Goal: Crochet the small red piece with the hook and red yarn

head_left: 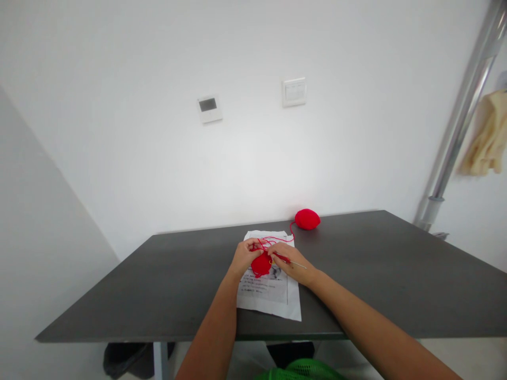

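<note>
Red crochet piece (261, 264), seemingly part-formed, over printed paper (267, 304); left hand (242, 258) pinching it, right hand (295, 264) gripping a hook (284, 258). Yarn (292, 234) runs to a ball (308, 219) on the counter (178, 287); work apparently unfinished.

Plain indoor room, home or office unclear, white wall (245, 163), wall switch (294, 92), control panel (209, 109), dark table (178, 285)

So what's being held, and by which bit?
The left grip holds the red piece by its top edge. The right grip holds the tool around its red part.
</note>
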The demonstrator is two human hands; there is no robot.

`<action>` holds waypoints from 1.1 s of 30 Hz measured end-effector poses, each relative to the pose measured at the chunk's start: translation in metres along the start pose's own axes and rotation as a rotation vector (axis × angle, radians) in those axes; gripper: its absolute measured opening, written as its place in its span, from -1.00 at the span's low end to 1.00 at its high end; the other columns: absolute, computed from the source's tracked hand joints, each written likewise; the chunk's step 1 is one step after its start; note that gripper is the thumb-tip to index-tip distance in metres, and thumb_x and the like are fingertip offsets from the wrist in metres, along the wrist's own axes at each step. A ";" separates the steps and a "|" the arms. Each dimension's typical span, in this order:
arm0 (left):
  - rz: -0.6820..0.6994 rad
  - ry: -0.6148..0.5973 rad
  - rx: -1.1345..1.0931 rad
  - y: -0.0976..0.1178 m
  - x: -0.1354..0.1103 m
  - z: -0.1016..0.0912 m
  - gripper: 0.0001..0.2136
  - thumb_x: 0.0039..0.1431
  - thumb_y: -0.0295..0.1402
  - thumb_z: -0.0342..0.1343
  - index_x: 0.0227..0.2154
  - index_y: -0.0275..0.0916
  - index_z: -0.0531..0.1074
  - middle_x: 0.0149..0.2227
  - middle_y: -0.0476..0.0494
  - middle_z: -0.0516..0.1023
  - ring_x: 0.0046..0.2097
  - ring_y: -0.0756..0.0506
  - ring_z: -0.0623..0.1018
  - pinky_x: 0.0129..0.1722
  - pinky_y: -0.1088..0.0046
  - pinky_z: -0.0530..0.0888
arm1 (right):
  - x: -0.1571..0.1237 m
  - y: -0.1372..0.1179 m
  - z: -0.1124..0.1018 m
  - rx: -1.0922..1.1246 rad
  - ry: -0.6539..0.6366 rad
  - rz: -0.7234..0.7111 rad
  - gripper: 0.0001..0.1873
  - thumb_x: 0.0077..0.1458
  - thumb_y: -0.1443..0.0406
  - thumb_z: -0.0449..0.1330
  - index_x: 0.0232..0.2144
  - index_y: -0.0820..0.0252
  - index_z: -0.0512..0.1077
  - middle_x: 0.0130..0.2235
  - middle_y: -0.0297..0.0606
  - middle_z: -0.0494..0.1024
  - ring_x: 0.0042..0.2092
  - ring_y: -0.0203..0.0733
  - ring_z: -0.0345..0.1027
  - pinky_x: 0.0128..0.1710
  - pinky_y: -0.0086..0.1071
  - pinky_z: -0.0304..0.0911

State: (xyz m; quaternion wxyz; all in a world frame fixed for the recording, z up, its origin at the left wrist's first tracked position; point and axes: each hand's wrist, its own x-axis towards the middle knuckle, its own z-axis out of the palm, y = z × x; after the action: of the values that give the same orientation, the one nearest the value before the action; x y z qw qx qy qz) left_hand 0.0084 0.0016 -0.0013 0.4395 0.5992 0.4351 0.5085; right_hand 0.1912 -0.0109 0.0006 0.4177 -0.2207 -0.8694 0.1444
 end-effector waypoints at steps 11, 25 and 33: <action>0.052 0.018 0.044 0.001 0.001 -0.001 -0.79 -0.24 -0.51 0.17 -0.41 -0.33 0.49 -0.51 -0.05 0.45 -0.44 0.01 0.40 -0.42 0.53 0.33 | 0.000 0.000 0.005 -0.057 -0.019 -0.038 -0.82 0.17 0.32 -0.05 -0.27 0.13 0.35 -0.27 -0.16 0.46 -0.21 -0.13 0.30 -0.17 -0.24 0.25; -0.065 -0.022 -0.224 0.002 0.000 0.005 -0.66 -0.26 -0.38 0.25 -0.30 -0.32 0.47 -0.44 -0.08 0.48 -0.41 -0.02 0.45 -0.39 0.49 0.36 | 0.000 -0.001 -0.005 0.062 0.149 0.055 -0.87 0.09 0.31 0.03 -0.38 0.14 0.37 -0.31 -0.21 0.50 -0.23 -0.16 0.37 -0.17 -0.27 0.26; -0.092 -0.058 -0.306 0.005 -0.002 0.002 -0.67 -0.25 -0.40 0.26 -0.30 -0.34 0.48 -0.46 -0.07 0.48 -0.44 0.00 0.45 -0.39 0.50 0.34 | -0.003 -0.002 -0.007 0.055 0.105 -0.066 -0.89 0.10 0.36 0.04 -0.31 0.12 0.34 -0.21 -0.16 0.49 -0.15 -0.15 0.36 -0.12 -0.27 0.26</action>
State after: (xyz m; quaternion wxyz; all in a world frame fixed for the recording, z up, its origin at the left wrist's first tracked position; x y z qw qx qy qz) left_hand 0.0108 -0.0018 0.0026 0.5608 0.5192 0.3668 0.5304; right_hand 0.1982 -0.0142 0.0038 0.4734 -0.1874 -0.8488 0.1426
